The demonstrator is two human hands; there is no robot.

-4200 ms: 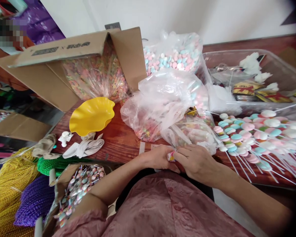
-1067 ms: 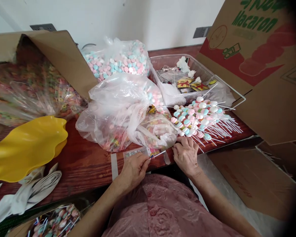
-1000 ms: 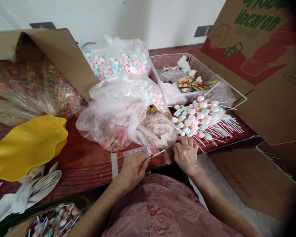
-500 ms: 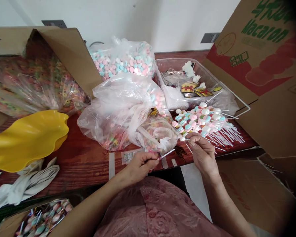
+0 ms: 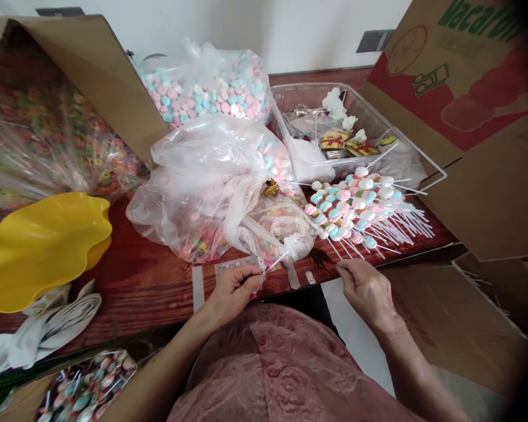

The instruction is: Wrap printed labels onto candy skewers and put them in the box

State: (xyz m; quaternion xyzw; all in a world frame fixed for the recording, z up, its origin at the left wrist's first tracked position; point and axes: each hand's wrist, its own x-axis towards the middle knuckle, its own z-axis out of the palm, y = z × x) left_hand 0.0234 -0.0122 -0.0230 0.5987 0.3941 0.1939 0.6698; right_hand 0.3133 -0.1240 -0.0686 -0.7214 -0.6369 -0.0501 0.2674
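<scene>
My left hand [image 5: 237,287] is closed at the near edge of the wooden table [image 5: 149,281], pinching a small wrapped candy with a thin white stick [image 5: 275,262] that points up and right. My right hand [image 5: 364,286] is closed in a pinch at the table's edge, just below the pile of pastel marshmallow sticks [image 5: 361,208]; what its fingertips hold is too small to make out. A clear bag of wrapped candies [image 5: 229,187] lies just beyond both hands.
A yellow wavy bowl [image 5: 35,246] sits at the left with white gloves [image 5: 48,325] below it. A bag of pastel marshmallows [image 5: 206,88], a clear tub [image 5: 334,129], open cardboard boxes [image 5: 466,117] and a box of lollipops [image 5: 79,390] surround the spot.
My right hand has drawn back from the marshmallow stick pile to the table's edge. My left hand has stayed put, still pinching the candy stick. The view has shifted slightly.
</scene>
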